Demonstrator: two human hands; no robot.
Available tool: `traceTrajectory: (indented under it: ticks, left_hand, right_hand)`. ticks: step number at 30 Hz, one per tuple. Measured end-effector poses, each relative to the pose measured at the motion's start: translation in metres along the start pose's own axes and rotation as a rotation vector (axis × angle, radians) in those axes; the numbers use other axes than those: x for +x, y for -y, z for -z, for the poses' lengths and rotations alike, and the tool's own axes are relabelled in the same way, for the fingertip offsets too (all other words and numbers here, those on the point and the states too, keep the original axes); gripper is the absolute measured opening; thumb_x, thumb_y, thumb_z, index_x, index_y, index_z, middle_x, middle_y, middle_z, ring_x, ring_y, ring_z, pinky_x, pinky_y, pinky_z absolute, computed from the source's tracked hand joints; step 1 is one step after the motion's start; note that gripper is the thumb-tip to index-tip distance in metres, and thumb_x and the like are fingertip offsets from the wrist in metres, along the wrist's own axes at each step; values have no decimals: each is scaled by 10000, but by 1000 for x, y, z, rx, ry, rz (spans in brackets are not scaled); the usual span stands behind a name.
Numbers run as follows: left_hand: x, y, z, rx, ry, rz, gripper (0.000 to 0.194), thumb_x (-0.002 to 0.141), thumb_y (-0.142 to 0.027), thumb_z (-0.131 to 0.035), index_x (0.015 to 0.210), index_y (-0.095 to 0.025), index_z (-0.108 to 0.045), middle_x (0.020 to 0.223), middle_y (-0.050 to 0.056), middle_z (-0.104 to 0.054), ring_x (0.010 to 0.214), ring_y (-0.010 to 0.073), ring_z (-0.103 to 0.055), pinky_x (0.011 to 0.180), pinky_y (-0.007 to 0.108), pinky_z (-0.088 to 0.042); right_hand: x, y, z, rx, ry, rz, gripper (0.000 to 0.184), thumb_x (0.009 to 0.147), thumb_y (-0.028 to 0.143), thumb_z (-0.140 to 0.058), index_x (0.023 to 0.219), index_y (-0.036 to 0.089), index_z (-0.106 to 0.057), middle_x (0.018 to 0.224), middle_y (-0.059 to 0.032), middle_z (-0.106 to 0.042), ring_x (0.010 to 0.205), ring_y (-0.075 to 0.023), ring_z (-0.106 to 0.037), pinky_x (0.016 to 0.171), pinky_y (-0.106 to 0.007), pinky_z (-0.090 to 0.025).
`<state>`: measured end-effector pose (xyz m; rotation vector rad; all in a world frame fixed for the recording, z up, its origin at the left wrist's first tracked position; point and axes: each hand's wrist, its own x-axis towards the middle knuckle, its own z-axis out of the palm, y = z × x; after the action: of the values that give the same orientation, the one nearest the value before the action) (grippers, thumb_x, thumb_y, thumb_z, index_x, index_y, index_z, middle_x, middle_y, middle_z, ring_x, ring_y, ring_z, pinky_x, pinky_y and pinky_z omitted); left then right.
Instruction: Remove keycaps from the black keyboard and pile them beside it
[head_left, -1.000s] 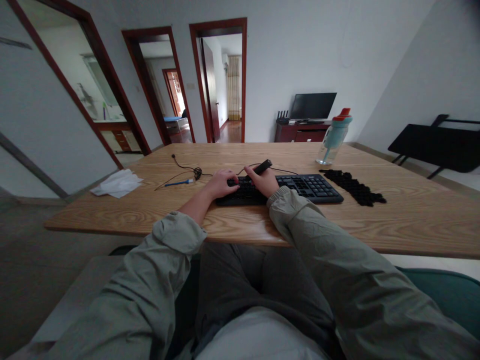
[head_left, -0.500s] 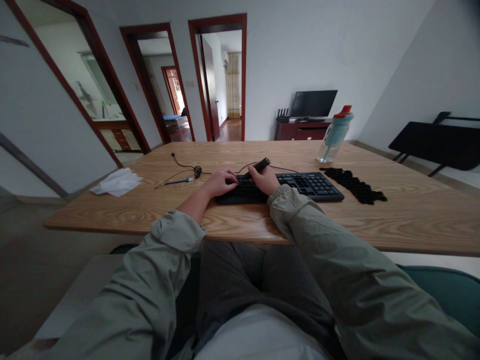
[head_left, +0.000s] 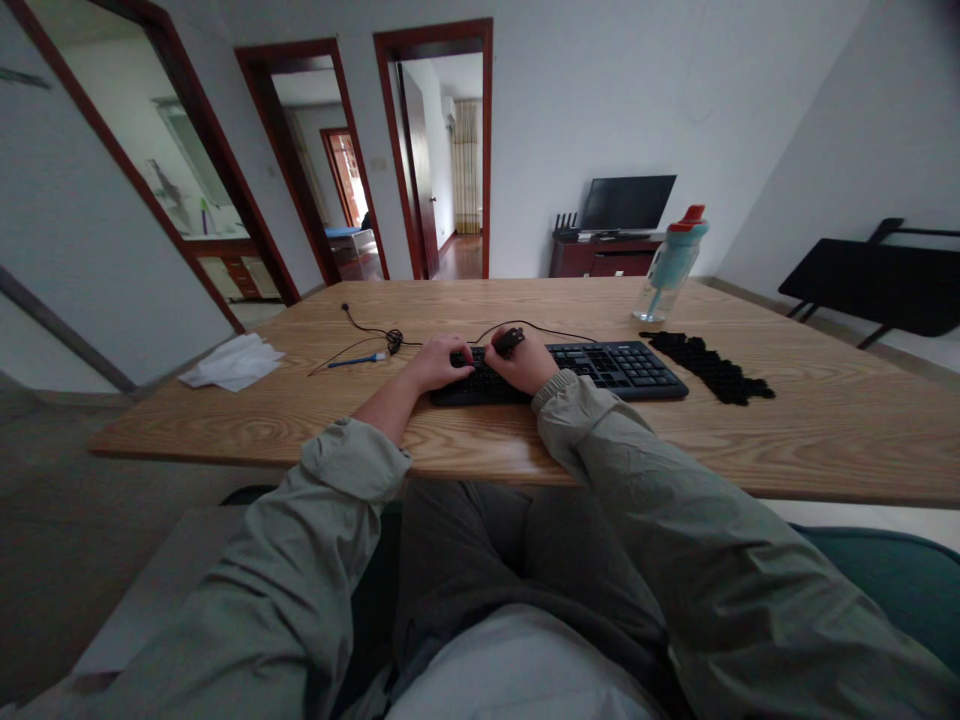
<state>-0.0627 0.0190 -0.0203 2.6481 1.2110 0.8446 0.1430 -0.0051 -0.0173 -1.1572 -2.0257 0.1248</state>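
A black keyboard (head_left: 622, 370) lies near the table's front edge, its middle covered by my hands. My left hand (head_left: 439, 363) is closed on its left end, thumb and fingers curled at the keys. In my right hand (head_left: 526, 362) is a short black stick-like tool (head_left: 511, 340), gripped in a fist with its upper end poking out above the fingers. The tool's lower end is hidden behind that hand, over the keyboard's left-middle part. Left of my left hand lies a small blue-handled brush (head_left: 358, 360) with a pale tip.
A black cable (head_left: 395, 342) is bundled behind the brush. White tissue (head_left: 234, 362) lies at the table's left. To the right are a dark, bumpy, jagged-edged patch (head_left: 709, 368) of small black pieces and an upright clear bottle (head_left: 667, 270) with a red-topped lid.
My right hand has shifted slightly left, and the black tool has tilted, its upper end now lower and further left. My left hand stays at the keyboard's left end.
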Motion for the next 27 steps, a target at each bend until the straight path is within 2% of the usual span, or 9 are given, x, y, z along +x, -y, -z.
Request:
traceTrajectory:
  ticks: [4, 10, 14, 18, 24, 27]
  left_hand:
    - [1, 3, -2, -12, -3, 9, 115, 753, -295, -679, 823, -205, -687, 952, 37, -697, 966, 202, -615, 950, 348, -455]
    - [1, 5, -2, -70, 4, 11, 121, 730, -286, -694, 812, -197, -686, 925, 37, -696, 929, 195, -621, 896, 325, -474]
    - [0, 9, 3, -132, -33, 125, 159, 738, -235, -645, 875, -169, -691, 893, 40, -694, 855, 185, -628, 816, 303, -497]
    - [-2, 8, 8, -110, -53, 208, 241, 702, -140, -602, 920, -165, -702, 935, 39, -699, 893, 188, -631, 827, 294, -498]
    - [1, 6, 1, -101, -12, 113, 245, 729, -153, -591, 938, -151, -717, 961, 59, -707, 914, 195, -636, 859, 303, -495]
    - [3, 9, -3, -82, -15, 123, 243, 743, -159, -582, 942, -159, -720, 967, 60, -711, 914, 197, -636, 870, 315, -493]
  right_hand:
    - [-12, 14, 1, -190, 35, 79, 311, 866, 474, -512, 981, 216, -641, 792, -77, -689, 694, -212, -610, 629, -290, -372]
    - [-21, 25, -3, -333, 41, 98, 333, 880, 479, -478, 1018, 219, -635, 866, -96, -713, 693, -217, -620, 589, -284, -321]
    - [-31, 29, -4, -390, 87, 120, 300, 894, 450, -449, 990, 221, -618, 890, -92, -722, 673, -207, -618, 558, -282, -280]
    - [-35, 26, -2, -344, 81, 100, 295, 901, 464, -434, 942, 222, -598, 869, -78, -718, 690, -203, -623, 561, -281, -297]
    - [-36, 19, -3, -298, 28, 65, 311, 906, 491, -435, 934, 223, -590, 818, -64, -702, 671, -206, -622, 561, -283, -303]
    - [-35, 20, -6, -327, 29, 51, 346, 918, 512, -411, 959, 215, -585, 836, -72, -704, 667, -206, -626, 553, -281, -292]
